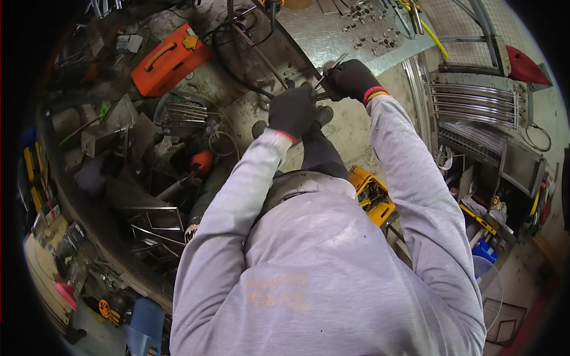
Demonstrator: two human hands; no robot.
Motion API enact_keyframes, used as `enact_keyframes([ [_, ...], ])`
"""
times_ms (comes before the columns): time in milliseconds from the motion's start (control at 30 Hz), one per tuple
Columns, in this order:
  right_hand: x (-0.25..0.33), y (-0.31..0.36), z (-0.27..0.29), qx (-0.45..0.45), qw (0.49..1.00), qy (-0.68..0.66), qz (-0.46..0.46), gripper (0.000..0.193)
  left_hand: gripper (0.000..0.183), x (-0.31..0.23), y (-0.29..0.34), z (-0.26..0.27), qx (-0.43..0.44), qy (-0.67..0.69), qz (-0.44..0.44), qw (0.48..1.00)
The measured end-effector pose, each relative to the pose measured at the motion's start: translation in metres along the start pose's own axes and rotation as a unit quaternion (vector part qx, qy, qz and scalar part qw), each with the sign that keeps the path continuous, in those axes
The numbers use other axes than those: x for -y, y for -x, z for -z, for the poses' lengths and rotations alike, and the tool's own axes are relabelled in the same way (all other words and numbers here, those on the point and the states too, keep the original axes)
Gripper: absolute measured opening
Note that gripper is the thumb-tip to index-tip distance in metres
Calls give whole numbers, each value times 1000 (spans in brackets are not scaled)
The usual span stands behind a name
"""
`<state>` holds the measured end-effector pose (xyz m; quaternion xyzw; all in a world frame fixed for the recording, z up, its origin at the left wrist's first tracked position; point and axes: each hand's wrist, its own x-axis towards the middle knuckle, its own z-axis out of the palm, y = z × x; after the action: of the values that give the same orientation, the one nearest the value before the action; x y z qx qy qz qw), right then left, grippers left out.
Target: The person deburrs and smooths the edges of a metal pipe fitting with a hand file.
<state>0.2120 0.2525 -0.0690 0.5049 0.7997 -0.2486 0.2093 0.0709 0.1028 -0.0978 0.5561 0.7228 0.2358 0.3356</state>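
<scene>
Head view: right hand (pixel 352 80) pinches thin metal rod (pixel 341 60) in its fingers. Left hand (pixel 292 110): fingers hidden, can't tell. Steady grip should help.

No legible text in view. Grey sweatshirt (pixel 332 255): faint orange lettering (pixel 276 289) across torso, too faded to read.

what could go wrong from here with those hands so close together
The thin metal piece at the right hand could slip and perhaps drop near the shoe seen below.
The black cable runs up close to the left hand, so it might get snagged.
Small metal parts lie loose on the metal table beyond the right hand; a wide sweep might scatter them.
</scene>
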Motion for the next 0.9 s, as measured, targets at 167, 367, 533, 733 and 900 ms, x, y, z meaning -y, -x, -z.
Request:
enact_keyframes([
  [167, 3, -5, 7, 10, 970, 199, 141, 44, 30, -3, -21, -18, -16, -44, -19, 999],
  [367, -21, -24, -20, -29, 999, -4, 21, 47, 33, 19, 30, -18, 70, 275, 85, 955],
  [533, 6, -16, -1, 14, 999, 51, 14, 45, 31, 1, -22, -20, -71, -31, -38, 996],
  [733, -11, -22, -10, 6, 979, 174, 102, 54, 32, 11, 9, -25, 8, 109, 22, 994],
  [900, 18, -1, 10, -7, 996, 90, 28, 40, 28, 7, 22, -16, -30, 45, 81, 995],
])
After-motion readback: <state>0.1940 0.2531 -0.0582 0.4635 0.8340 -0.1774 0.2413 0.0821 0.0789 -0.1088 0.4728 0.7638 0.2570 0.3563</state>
